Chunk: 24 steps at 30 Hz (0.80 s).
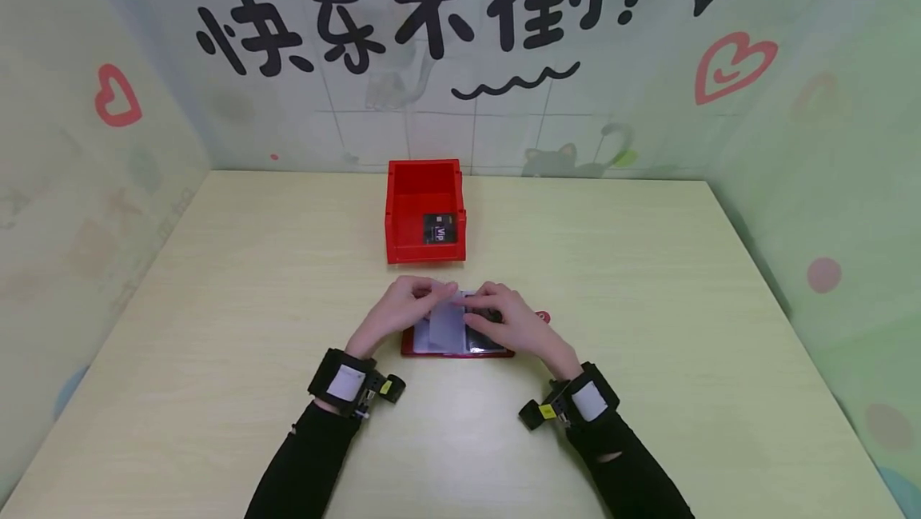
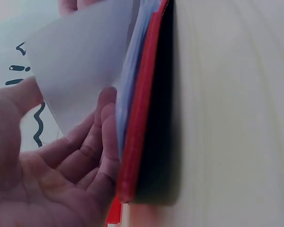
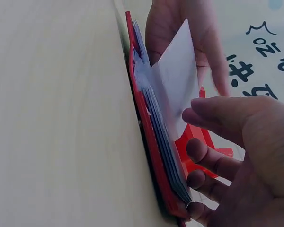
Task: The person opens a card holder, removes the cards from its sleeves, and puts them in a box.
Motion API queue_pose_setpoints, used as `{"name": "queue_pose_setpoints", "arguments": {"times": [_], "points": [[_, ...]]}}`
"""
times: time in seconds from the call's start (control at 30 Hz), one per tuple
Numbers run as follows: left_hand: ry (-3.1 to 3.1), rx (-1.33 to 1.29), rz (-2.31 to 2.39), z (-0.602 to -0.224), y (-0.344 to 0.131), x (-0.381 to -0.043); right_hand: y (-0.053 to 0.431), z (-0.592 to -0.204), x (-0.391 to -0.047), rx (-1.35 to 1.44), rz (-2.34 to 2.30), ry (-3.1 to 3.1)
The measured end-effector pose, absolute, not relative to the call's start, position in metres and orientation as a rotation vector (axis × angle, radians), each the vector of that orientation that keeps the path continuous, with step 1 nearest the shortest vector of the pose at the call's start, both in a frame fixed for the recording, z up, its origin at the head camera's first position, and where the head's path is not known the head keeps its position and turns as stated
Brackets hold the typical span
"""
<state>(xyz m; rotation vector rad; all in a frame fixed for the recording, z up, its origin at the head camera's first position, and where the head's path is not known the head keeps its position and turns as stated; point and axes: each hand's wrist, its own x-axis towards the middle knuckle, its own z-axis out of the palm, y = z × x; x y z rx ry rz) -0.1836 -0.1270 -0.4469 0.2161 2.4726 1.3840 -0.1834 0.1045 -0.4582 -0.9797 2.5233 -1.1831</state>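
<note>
Red-covered card holder [image 1: 408, 345] open on a pale wooden table [image 1: 216, 319], near the middle, between two bare hands. Clear sleeves inside, plus a dark insert [image 1: 484, 341] on the right-hand side, partly under the right hand [image 1: 512, 321]. Between the hands, a pale, cloudy leaf [image 1: 448, 331], raised at a tilt from the holder.

Left hand [image 1: 404, 305] in from the left: fingers slightly bent and against the leaf, thumb raised and apart from them. Right hand in from the right: thumb and forefinger tips close together at the leaf's edge, remaining fingers loosely bent beside the holder; impossible to tell a pinch from a light touch.

Just past the outer side of the right hand, a small red shape [image 1: 544, 317], too small to identify. Farther from the person, near the holder but not touching, an open red bin [image 1: 423, 183], with a black card [image 1: 440, 229] marked "Vip" inside, towards the near right corner.

Black sleeves [image 1: 305, 459], with a black camera band [image 1: 347, 383] on each wrist. Behind the table, a pale backdrop [image 1: 273, 123] with large black Chinese characters and red hearts.
</note>
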Motion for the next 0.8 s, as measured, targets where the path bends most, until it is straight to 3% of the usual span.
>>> {"name": "queue_pose_setpoints", "arguments": {"times": [0.37,0.8], "points": [[2.616,0.030,1.314,-0.439,-0.129,-0.177,0.131,-0.466,-0.195,-0.675,-1.139,2.659],[2.859,0.157,1.047,-0.429,-0.102,-0.167,0.137,-0.473,-0.196,-0.698,-1.106,2.702]]}}
